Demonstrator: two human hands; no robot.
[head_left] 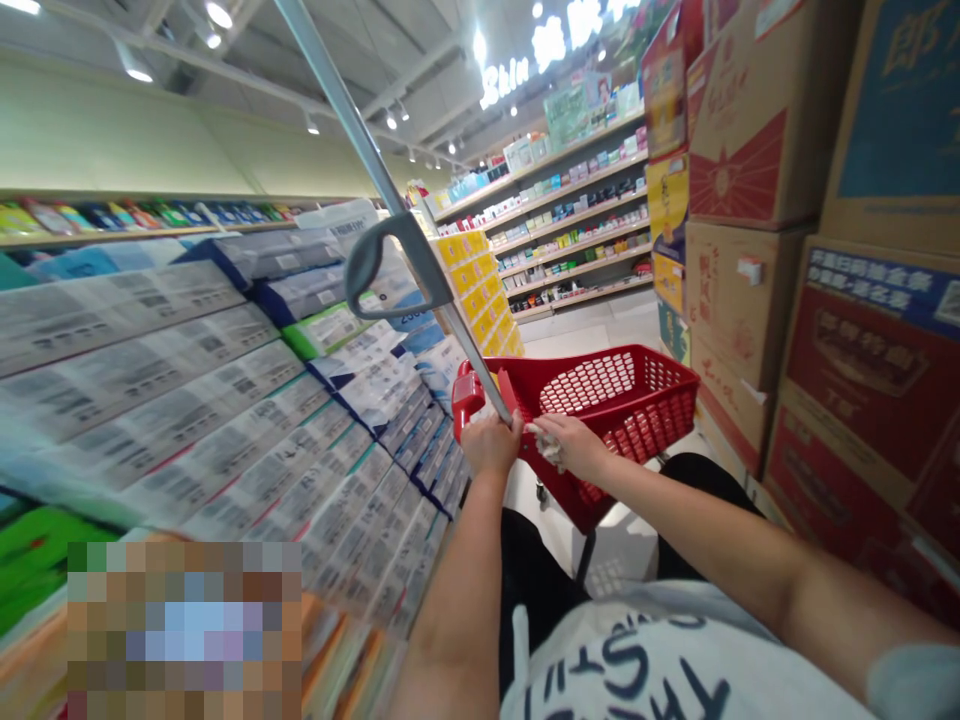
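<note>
Midway down a supermarket aisle, a shopper's left hand (491, 445) closed around the long grey pole (421, 265) of a red wheeled shopping basket (600, 352), gripping it low, just above the basket's near rim. That short hold kept the basket close in front of the body, with the pole's looped grip (367, 265) left free and angled up toward the viewer. The right hand (570, 445) lay just beside the left, its fingers (534, 428) half curled against the pole. A small white item (550, 448), perhaps a tissue, showed at those fingers, though the view was too poor to tell whether the hand had firm hold of the pole or the item. The basket appeared to contain nothing, its red latticed sides open to view, and a small caster (541, 490) showed beneath it. To the left, plastic-wrapped packs (165, 380) were stacked with their printed labels facing the aisle, where shoppers could read them. To the right, printed cardboard cartons (757, 130) rose in a tall stack along the aisle's edge. Farther off stood a yellow display (469, 290) and shelves of boxed goods (570, 215) beneath a lit sign (506, 80). Near the bottom of the frame were the shopper's white lettered T-shirt (660, 665) and black shorts (540, 590).
</note>
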